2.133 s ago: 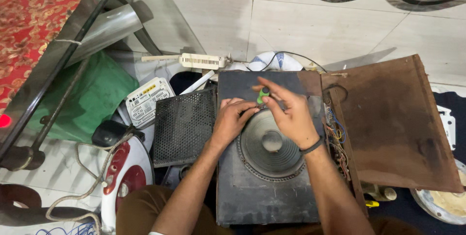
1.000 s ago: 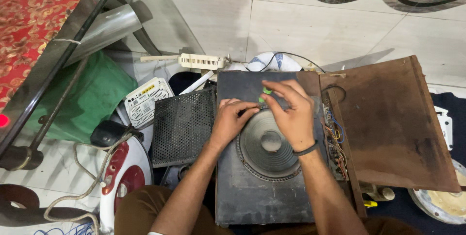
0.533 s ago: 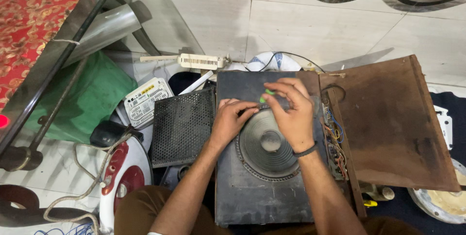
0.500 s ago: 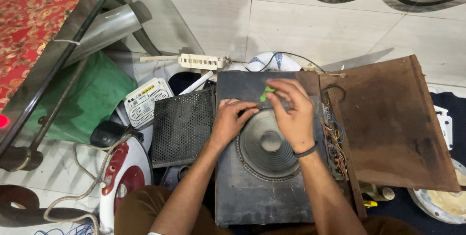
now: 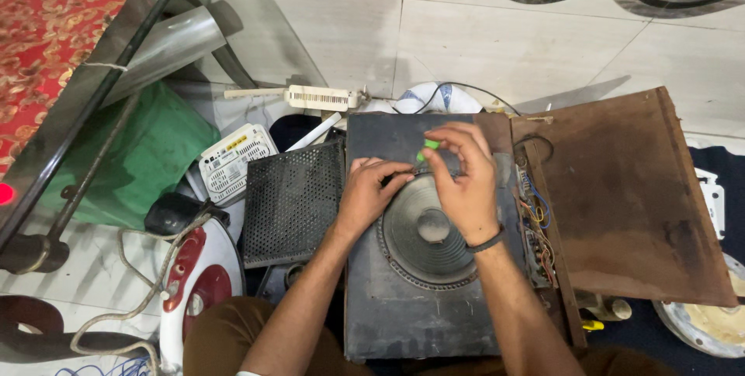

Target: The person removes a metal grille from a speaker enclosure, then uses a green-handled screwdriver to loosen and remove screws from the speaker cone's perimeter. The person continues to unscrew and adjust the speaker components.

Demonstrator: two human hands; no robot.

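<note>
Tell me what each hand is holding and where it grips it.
The right hand pinches a small green tool by its handle end. The left hand holds nothing; it rests on the speaker box by the cone's rim.

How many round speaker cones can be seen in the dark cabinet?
1. The speaker cone sits in the middle of the dark cabinet, partly under the right hand; the left hand rests beside it.

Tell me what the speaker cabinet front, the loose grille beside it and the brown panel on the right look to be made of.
Speaker cabinet front: likely painted wood or fibreboard, matte black, dusty and scuffed. Grille: probably perforated metal, black, with a regular hole pattern. Brown panel: looks like hardboard, a flat thin sheet, stained dark in patches. The right hand pinches a small green tool, seemingly plastic.
</note>
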